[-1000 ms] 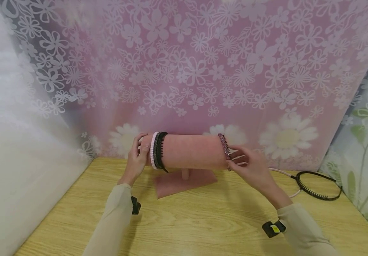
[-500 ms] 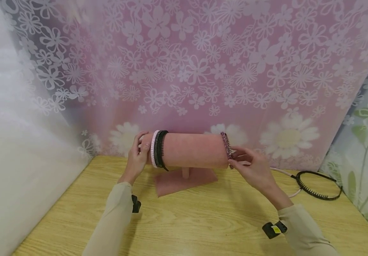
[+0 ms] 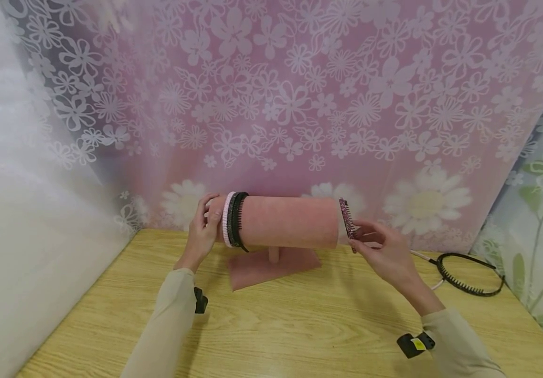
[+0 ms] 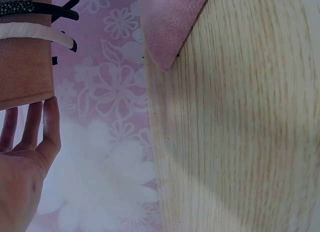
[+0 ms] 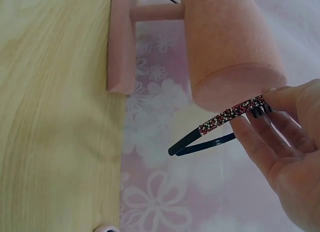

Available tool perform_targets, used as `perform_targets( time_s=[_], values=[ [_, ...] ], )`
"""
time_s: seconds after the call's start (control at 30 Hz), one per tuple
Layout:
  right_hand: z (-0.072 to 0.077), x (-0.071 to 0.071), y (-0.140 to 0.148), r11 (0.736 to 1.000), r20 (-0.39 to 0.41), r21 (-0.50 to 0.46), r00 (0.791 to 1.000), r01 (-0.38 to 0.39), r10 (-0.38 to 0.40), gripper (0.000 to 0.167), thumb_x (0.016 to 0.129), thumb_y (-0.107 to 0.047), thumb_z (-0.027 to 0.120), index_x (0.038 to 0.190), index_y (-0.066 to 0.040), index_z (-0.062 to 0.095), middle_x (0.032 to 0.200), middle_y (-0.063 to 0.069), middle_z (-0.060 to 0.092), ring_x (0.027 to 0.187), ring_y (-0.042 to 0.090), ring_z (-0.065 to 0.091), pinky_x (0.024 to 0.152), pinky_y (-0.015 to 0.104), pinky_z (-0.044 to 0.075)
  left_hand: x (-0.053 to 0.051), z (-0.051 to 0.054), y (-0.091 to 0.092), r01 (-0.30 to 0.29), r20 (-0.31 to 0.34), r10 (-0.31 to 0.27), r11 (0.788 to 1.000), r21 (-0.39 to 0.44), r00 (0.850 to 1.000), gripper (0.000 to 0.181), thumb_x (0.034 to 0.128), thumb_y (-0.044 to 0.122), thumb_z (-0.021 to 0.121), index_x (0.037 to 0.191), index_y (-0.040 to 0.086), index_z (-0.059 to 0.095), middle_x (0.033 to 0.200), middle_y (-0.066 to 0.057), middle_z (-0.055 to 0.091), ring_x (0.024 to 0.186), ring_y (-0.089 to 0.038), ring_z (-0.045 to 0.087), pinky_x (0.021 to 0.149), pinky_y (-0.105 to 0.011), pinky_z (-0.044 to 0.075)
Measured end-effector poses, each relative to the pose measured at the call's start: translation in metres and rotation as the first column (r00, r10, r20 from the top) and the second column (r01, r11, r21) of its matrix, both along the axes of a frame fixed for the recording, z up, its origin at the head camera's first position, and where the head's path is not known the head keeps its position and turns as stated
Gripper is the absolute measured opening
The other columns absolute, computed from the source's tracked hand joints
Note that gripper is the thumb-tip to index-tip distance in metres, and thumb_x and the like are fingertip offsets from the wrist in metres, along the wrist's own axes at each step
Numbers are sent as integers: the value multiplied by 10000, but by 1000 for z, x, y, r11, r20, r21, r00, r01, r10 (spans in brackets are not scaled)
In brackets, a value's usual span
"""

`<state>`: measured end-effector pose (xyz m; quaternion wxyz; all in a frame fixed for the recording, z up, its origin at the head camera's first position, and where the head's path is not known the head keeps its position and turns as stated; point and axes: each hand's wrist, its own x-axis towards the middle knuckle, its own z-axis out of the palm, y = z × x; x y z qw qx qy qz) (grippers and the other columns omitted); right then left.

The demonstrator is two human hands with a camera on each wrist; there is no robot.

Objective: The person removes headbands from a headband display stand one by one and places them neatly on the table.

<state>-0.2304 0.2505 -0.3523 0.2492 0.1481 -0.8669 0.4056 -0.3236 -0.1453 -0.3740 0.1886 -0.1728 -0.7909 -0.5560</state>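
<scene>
A pink cylindrical headband stand (image 3: pixel 290 223) stands on the table, its slanted base (image 3: pixel 276 268) below. My left hand (image 3: pixel 200 236) holds the roll's left end, thumb in front; in the left wrist view its fingertips (image 4: pixel 51 114) touch the roll's end edge. Close to it, a pale pink headband (image 3: pixel 226 219) and black toothed headbands (image 3: pixel 235 220) sit around the roll. Just off the right end, my right hand (image 3: pixel 386 257) pinches a glittery pink-and-black headband (image 5: pixel 232 116) between thumb and fingers. The right wrist view shows this headband apart from the roll's round end face.
On the right of the wooden table (image 3: pixel 262 331) lies a black toothed headband (image 3: pixel 469 285), with a pale pink headband (image 3: pixel 421 255) beside it, partly hidden by my right hand. A flowered backdrop (image 3: pixel 290 105) rises behind the table.
My right hand has moved to the right, sliding the glittery headband off the roll's right end. The left hand keeps its place on the left end.
</scene>
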Motion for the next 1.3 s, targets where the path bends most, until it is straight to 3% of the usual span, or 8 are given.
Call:
perform_targets(
  time_s=[0.1,0.3,0.53,0.87,1.13,1.3],
  values=[
    [-4,1,6,1000,-20,16,1000,0,1,394,885,8,765,1267,-33,679,1018,156,722,860,-82,651,734,131,554,12,12,3,1,1,-1,1000,-8,1000,467,1086,237,471,1536,130,409,1424,-237,557,1103,-399,653,862,-451,539],
    [-16,2,16,999,-37,49,999,1,1,411,847,41,788,1242,-23,695,963,144,743,811,40,713,669,157,561,11,12,3,-1,-5,1,1000,-5,1000,459,1084,227,472,1529,128,416,1423,-238,558,1105,-407,652,864,-464,534],
    [-31,5,22,993,24,102,997,65,-68,386,841,0,808,1211,-63,714,967,113,756,806,171,747,631,214,560,11,10,2,-5,-20,5,1000,-15,1000,472,1081,224,474,1535,112,408,1426,-240,562,1094,-404,662,855,-440,540],
    [-43,4,28,985,106,146,989,89,-105,370,870,-30,786,1232,-52,713,1004,140,774,884,307,739,632,220,551,12,13,3,-26,-22,25,999,-35,999,464,1075,222,472,1523,114,424,1398,-249,583,1013,-409,681,796,-398,544],
    [-52,1,31,982,55,169,994,86,-96,382,834,-3,807,1203,-72,735,933,79,767,811,153,722,648,214,556,11,12,3,-13,-3,13,1000,-24,1000,453,1080,244,469,1527,184,423,1414,-233,574,1044,-393,674,805,-406,541],
    [-55,0,32,980,81,179,992,82,-98,373,842,-10,801,1204,-64,733,913,71,756,779,177,730,631,219,545,10,10,3,-16,-11,15,1000,-21,1000,447,1079,249,473,1520,182,433,1403,-235,580,1026,-381,675,798,-394,544]
  ],
)
